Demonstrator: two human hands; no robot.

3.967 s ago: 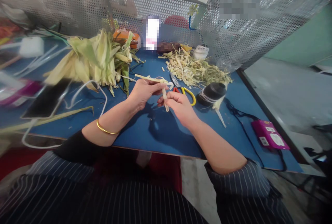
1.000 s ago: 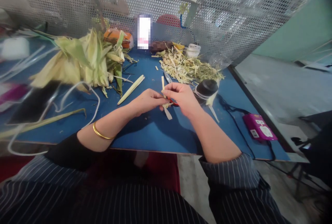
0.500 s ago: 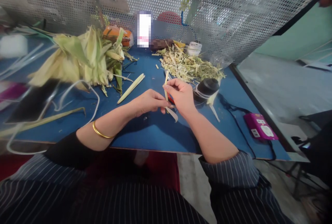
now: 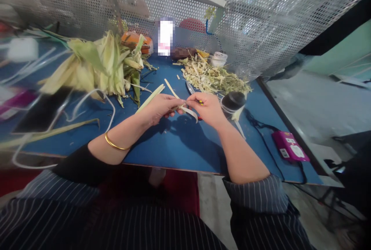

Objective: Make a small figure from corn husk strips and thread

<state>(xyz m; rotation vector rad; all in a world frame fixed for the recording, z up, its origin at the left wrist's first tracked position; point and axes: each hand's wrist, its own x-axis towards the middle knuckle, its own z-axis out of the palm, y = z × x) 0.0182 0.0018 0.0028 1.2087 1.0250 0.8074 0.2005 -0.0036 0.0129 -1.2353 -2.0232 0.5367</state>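
Observation:
A pale corn husk strip [image 4: 170, 88] is pinched between the fingers of my left hand [image 4: 159, 110], pointing up and to the left. Its loose tail curls out to the right, below my right hand [image 4: 207, 107]. That hand's thumb and forefinger close on the husk beside the left fingertips. Behind my right hand lies a metal-bladed tool [image 4: 189, 87] with red and yellow on its handles, partly hidden. Folded husk strips [image 4: 149, 99] lie just beyond my left wrist. To the right of my right hand stands a black spool [image 4: 233, 101] with pale thread around it.
A large bundle of corn husks [image 4: 107, 60] sits at the left, with a white cord [image 4: 111, 107] near it. Husk scraps [image 4: 214, 76] are heaped at the back right. A purple box [image 4: 290, 146] with black cables lies on the blue table [image 4: 174, 151]. Perforated mesh [image 4: 179, 4] rises behind.
The husk strip has turned from nearly upright to leaning left. My left hand has risen slightly to meet my right fingertips. The whole view has shifted a little.

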